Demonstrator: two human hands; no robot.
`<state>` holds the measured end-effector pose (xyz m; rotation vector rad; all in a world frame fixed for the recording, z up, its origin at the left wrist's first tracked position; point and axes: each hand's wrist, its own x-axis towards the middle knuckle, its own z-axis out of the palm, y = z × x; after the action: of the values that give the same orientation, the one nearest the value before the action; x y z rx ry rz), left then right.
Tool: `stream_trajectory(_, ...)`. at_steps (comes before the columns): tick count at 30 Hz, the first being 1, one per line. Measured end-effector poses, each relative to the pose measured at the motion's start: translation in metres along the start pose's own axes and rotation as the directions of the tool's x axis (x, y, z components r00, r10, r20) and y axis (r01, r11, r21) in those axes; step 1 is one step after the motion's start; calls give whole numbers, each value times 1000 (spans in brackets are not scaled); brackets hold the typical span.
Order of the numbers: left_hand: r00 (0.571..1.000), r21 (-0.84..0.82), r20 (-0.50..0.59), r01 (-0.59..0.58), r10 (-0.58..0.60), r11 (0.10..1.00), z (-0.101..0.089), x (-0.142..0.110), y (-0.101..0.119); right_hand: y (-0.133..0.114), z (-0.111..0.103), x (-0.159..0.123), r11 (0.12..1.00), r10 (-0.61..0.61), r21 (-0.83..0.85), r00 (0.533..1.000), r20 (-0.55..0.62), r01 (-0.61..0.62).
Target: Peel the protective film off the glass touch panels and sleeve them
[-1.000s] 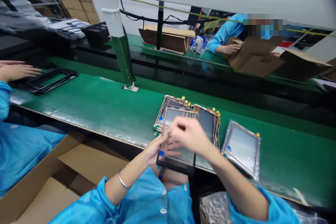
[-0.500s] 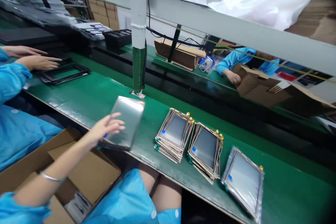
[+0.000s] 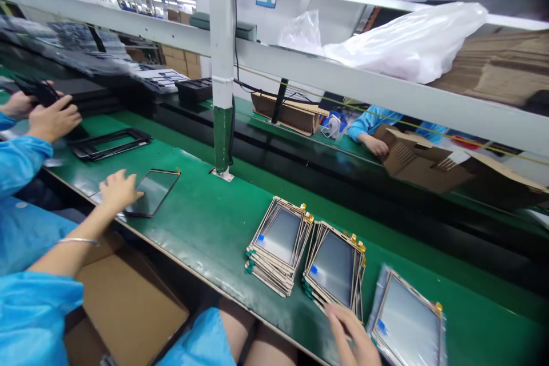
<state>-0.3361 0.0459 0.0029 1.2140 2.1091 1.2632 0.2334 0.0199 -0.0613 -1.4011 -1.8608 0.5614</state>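
My left hand (image 3: 118,191), fingers apart, is over the left edge of a thin dark-framed glass panel (image 3: 156,194) lying near the bench's front edge. Whether it touches the panel I cannot tell. Coming in from the bottom, my right hand (image 3: 354,337) is empty with its fingers extended. It is between the second stack of framed screen panels (image 3: 337,266) and a screen panel on clear plastic (image 3: 409,320). Another stack of screen panels (image 3: 278,240) stands to the left. The panels have blue tabs and gold-coloured connectors.
At the far left, a co-worker's hands (image 3: 51,117) hold a dark part behind black frames (image 3: 109,144). An open cardboard box (image 3: 132,297) sits below the green bench (image 3: 201,217). A post (image 3: 222,91) rises behind it. Across, another person handles cardboard (image 3: 422,160).
My left hand and the glass panel have moved left along the bench. My right hand has come into view at the bottom. The co-worker's hands have lifted a dark part.
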Motion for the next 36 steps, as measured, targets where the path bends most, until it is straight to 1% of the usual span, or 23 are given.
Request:
stream_trajectory(1,996,-3,-41,-82,81,997,18,-4,11,2,15,15,999,-38,9,999,12,38)
stream_trajectory(2,991,-24,-33,-134,133,991,42,-10,23,4,32,32,998,-63,3,998,11,63)
stream_trajectory(3,986,-45,6,-165,165,985,71,-15,35,4,47,48,997,-70,-19,998,1,70)
stream_trajectory(5,963,-114,135,-220,234,969,138,-26,57,3,75,76,996,-62,-71,998,-19,61)
stream_trajectory(7,924,-202,248,-246,292,948,205,-36,74,2,94,91,994,-44,-98,999,-11,43)
stream_trajectory(8,910,-240,277,-246,309,939,235,-40,82,3,101,94,994,-31,-103,999,-13,29)
stream_trajectory(9,900,-272,294,-244,322,931,260,-43,87,3,106,95,995,-18,-103,1000,-18,16)
stream_trajectory(10,892,-300,307,-239,330,924,281,-45,92,4,109,94,995,-4,-98,1000,-28,1)
stream_trajectory(11,888,-323,315,-230,334,918,297,-46,94,4,112,93,996,12,-85,999,-40,-15)
stream_trajectory(12,886,-343,321,-219,333,913,309,-46,96,4,114,92,997,30,-66,998,-53,-33)
stream_trajectory(13,886,-361,326,-204,329,910,318,-46,96,4,116,93,998,47,-39,997,-67,-50)
stream_trajectory(15,887,-394,341,-167,313,904,328,-44,93,2,119,97,996,84,28,992,-96,-82)
stream_trajectory(18,876,-437,382,-107,292,893,334,-40,87,-1,123,105,970,167,197,979,-115,-143)
stream_trajectory(20,872,-459,401,-75,281,885,335,-38,86,-3,123,108,920,247,340,962,-114,-196)
stream_trajectory(22,879,-472,392,-62,272,879,334,-37,87,-5,121,109,870,303,441,944,-130,-219)
stream_trajectory(24,887,-482,369,-72,277,873,330,-36,90,-9,117,109,833,323,515,934,-154,-203)
stream_trajectory(27,885,-503,353,-93,303,859,322,-37,96,-16,115,113,768,344,612,928,-146,-188)
stream_trajectory(32,871,-545,383,-56,308,836,316,-41,103,-23,119,119,743,364,640,921,-140,-197)
stream_trajectory(36,857,-604,406,-10,318,797,311,-46,114,-28,120,119,700,389,696,903,-181,-162)
